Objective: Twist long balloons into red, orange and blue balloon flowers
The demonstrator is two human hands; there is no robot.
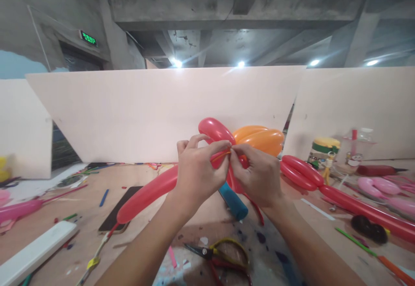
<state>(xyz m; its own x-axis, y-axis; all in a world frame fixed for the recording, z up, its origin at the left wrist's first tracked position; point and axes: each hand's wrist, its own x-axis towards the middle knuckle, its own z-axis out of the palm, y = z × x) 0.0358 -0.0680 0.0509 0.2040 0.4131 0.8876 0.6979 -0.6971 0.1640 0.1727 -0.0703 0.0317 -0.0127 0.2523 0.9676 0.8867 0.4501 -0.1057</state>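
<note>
My left hand [199,175] and my right hand [258,175] meet in front of a twisted balloon figure, thumbs and fingertips pinched together. Between them runs a thin orange balloon end [223,155], gripped at both sides. Behind the fingers are orange balloon loops [261,139] and a red balloon bubble [216,129]. A long red balloon [147,196] stretches out to the left, and red balloon segments [301,171] extend to the right. Below the hands hangs a short blue balloon piece [235,203]. My fingers hide the joint of the figure.
Yellow-handled scissors [227,253] lie in front. A dark phone [121,210] and a white bar-shaped device [39,251] are at left. Jars [324,149] and pink balloons [379,186] sit at right. Pale boards [162,113] stand behind the table.
</note>
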